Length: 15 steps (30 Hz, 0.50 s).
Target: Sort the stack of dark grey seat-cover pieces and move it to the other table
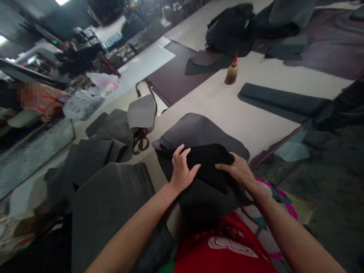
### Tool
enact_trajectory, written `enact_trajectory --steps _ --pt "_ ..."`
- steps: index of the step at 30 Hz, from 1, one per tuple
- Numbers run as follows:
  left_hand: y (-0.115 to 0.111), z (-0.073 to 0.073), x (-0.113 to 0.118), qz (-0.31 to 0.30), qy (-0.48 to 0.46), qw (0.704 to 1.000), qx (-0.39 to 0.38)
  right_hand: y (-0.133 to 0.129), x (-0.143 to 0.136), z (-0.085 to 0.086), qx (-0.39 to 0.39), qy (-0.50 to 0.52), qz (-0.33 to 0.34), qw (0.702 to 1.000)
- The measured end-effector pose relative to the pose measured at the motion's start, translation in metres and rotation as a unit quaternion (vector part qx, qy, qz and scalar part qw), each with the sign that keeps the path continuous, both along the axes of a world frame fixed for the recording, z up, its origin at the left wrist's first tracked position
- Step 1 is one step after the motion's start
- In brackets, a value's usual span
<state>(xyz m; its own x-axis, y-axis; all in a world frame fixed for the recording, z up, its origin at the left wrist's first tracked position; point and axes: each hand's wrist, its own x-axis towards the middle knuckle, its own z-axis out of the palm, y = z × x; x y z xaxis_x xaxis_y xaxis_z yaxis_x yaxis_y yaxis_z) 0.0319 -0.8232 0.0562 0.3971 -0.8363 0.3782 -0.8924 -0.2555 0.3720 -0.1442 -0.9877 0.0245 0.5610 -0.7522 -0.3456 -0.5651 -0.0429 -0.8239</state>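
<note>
A dark grey sheet of material [203, 131] lies at the table's near edge, with a black folded part [207, 161] on top. My left hand [182, 168] rests on the black part's left side, fingers apart and thumb stretched to the right. At the right corner, my right hand [236, 167] grips the black material between thumb and fingers. The lower portion of the piece hangs down against a red shirt. Left of it lies a large stack of dark grey pieces [105, 197].
A glue bottle with a red tip [231, 74] stands on the table [199, 94]. A folded dark piece [278, 100] lies at right, a black bundle [230, 28] farther back. Grey pieces and a strap [140, 143] lie left. Another person [42, 98] is at far left.
</note>
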Motion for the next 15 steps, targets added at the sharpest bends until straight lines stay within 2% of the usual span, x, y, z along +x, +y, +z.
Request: enact_trajectory --steps 1,2,3,5,6,7,8,11,15 --pt "0.019 -0.001 0.000 0.028 0.007 0.999 0.024 0.000 -0.001 0.000 0.002 -0.004 -0.004 1.000" --pt "0.040 -0.003 -0.001 0.020 0.018 0.996 0.086 0.001 -0.001 -0.001 0.007 -0.007 -0.006 1.000" --pt "0.059 -0.006 -0.001 -0.027 0.030 0.985 0.168 0.001 -0.001 -0.001 0.014 -0.011 -0.006 1.000" --pt "0.092 -0.015 -0.001 -0.125 0.050 0.929 0.344 0.000 -0.001 -0.002 0.019 -0.016 -0.003 1.000" --pt "0.103 -0.021 -0.002 -0.156 0.037 0.898 0.410 -0.001 -0.001 -0.003 0.018 -0.017 0.001 1.000" --pt "0.110 -0.026 -0.002 -0.166 0.019 0.879 0.447 -0.002 -0.001 -0.004 0.019 -0.018 0.004 1.000" --pt "0.114 -0.031 -0.003 -0.164 -0.005 0.872 0.462 -0.003 -0.001 -0.004 0.022 -0.018 0.004 1.000" --pt "0.109 -0.038 0.000 -0.172 -0.060 0.875 0.449 -0.004 -0.001 -0.005 0.035 -0.015 0.004 0.999" --pt "0.099 -0.027 0.011 -0.264 -0.074 0.861 0.429 -0.004 -0.001 -0.004 0.027 -0.014 0.005 1.000"
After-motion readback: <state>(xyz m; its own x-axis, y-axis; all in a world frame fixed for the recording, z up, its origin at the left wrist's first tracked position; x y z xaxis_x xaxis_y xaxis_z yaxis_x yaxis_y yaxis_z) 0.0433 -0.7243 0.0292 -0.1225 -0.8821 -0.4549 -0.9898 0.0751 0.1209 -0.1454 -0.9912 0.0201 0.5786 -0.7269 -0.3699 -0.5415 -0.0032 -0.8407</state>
